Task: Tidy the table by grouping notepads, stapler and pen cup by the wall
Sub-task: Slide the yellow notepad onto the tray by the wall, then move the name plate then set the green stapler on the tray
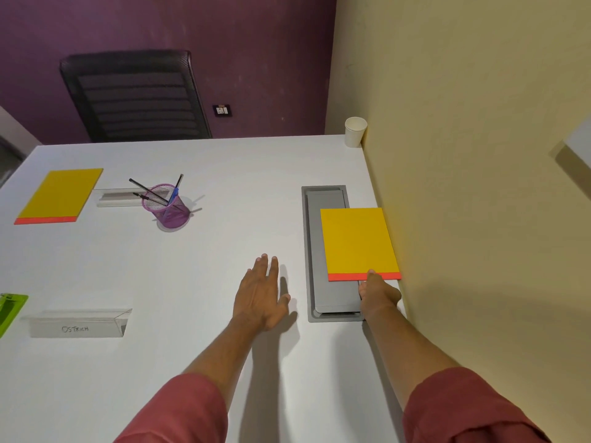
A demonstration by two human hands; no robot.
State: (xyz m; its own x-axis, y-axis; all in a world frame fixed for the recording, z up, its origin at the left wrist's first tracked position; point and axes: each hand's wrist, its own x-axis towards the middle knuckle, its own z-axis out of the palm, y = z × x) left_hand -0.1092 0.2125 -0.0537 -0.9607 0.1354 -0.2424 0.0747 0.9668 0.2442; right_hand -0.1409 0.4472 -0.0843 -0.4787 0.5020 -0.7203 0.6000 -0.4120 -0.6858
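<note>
Currently: right hand (379,290) pinching notepad (358,241) at wall (463,155), placing it. Left hand (262,292) flat, fingers spread. Next likely: fetch pen cup (168,206), second notepad (60,195).

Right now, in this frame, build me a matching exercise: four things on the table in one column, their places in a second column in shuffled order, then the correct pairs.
Things:
1. pen cup
2. paper cup
3. right-hand notepad
4. name card

Places:
A. far corner of the table, against the yellow wall
B. partly over the grey cable hatch, right hand at its red edge
C. near left, lettered OSTRICH
D. far left half, beside the other notepad

Pairs: 1-D, 2-A, 3-B, 4-C
</note>
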